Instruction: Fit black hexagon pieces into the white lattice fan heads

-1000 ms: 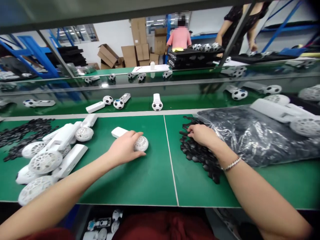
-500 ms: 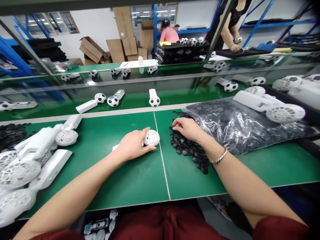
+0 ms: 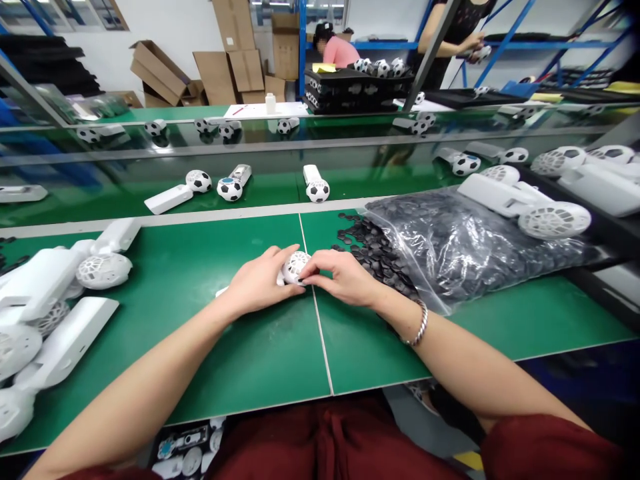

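My left hand (image 3: 257,280) is wrapped round a white football-shaped housing (image 3: 295,267) with open panel holes, resting on the green table. Part of its white handle shows beyond the wrist side of the hand. At the ball's right side, my right hand (image 3: 343,275) pinches a small black piece, mostly covered by the fingertips, against the housing. Just behind that hand lies a loose pile of black pieces (image 3: 375,250). They spread out beside a clear plastic bag (image 3: 470,240) full of dark pieces.
White housings (image 3: 75,333) are heaped on the left, and more (image 3: 555,220) rest on the bag. Beyond the table edge, a green conveyor (image 3: 270,187) carries football-patterned units (image 3: 317,190). Two people are at the far side, near black trays (image 3: 340,93) and cardboard boxes (image 3: 247,70).
My right hand has moved left from the black pile to the ball, where its fingertips now meet it. My left hand keeps its hold. The view has shifted slightly.
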`<state>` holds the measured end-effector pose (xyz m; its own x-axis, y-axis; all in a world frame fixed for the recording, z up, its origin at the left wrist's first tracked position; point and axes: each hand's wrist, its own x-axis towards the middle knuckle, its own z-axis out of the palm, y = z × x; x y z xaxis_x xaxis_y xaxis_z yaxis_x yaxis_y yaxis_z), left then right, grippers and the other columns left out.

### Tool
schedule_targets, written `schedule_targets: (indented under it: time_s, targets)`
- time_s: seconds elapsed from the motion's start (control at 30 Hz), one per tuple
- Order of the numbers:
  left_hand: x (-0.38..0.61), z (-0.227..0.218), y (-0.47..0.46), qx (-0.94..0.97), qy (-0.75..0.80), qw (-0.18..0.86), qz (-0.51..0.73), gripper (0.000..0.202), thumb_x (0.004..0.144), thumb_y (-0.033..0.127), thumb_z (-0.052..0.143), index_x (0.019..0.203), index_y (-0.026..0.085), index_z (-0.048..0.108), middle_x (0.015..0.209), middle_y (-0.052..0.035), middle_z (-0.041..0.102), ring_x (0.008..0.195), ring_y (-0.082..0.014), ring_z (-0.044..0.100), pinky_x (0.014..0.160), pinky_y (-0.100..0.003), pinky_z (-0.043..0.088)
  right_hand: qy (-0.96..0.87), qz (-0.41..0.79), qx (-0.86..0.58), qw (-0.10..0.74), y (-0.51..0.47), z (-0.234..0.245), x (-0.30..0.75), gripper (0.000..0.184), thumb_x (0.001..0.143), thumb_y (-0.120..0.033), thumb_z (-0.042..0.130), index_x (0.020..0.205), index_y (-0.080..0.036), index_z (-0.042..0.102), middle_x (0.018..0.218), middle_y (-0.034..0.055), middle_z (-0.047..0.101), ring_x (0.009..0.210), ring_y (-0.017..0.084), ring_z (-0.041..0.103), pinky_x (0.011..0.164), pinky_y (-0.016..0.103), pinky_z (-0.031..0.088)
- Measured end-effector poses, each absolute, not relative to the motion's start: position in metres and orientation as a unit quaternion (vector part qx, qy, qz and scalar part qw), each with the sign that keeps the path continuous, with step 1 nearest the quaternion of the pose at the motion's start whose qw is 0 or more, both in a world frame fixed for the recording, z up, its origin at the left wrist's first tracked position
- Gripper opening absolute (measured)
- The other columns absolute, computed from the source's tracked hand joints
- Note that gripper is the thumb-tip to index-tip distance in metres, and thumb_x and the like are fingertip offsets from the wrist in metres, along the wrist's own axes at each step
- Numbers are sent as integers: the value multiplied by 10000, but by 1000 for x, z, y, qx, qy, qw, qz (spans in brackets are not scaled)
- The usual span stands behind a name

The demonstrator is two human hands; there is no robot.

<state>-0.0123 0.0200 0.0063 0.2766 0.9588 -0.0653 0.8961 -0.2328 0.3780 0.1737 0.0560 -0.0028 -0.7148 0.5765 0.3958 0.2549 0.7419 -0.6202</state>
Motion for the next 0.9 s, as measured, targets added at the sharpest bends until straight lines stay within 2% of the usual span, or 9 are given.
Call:
schedule_targets:
  time_s: [0.1,0.2,0.33,0.43,0.57,0.73,0.9]
  targets:
    - [-14,6,22,778,591,183,108,757,681,601,561,1331,276,348,1124,-61,524,951,-262,563,767,-341,449,-896,221,-252,291,55,-4,170,59,750,-156,643,734,-172,589,730,-7,633,724,130,547,700,267,376]
    - [-17,5,24,777,586,195,125,713,683,579,576,1303,281,389,1113,-49,542,974,-250,550,807,-334,436,-884,220,-269,312,54,-7,168,95,742,-184,649,742,-166,556,729,2,594,723,136,516,714,277,387]
    - [-17,4,26,766,588,213,150,655,676,584,586,1243,278,462,1105,-42,564,979,-248,546,824,-332,430,-845,259,-320,342,54,-12,169,289,716,-225,654,960,-141,523,1006,85,558,969,190,501,800,311,420]
    - [-15,4,27,759,591,220,161,636,642,580,621,1195,294,492,1077,-27,579,952,-241,555,791,-331,441,-832,318,-331,312,54,-14,170,399,731,-221,618,1095,-147,475,1095,85,547,1012,187,514,837,322,429]
    - [-14,3,27,756,599,210,160,637,613,570,647,1173,309,491,1045,-17,581,918,-239,561,756,-330,448,-828,340,-329,301,55,-15,171,418,704,-216,636,1090,-157,488,1096,69,563,1000,188,532,857,335,433]
    - [-15,3,28,755,597,221,160,632,624,568,643,1174,298,489,1046,-19,584,924,-241,559,751,-325,449,-832,336,-322,301,55,-14,171,389,723,-231,624,1082,-143,503,1090,82,571,978,191,540,841,342,440]
    - [-13,3,26,760,599,195,159,567,655,581,612,1149,330,493,1031,16,590,916,-218,565,730,-309,449,-834,332,-323,299,54,-15,170,377,740,-228,621,1092,-157,507,1079,75,585,950,179,553,798,316,451]
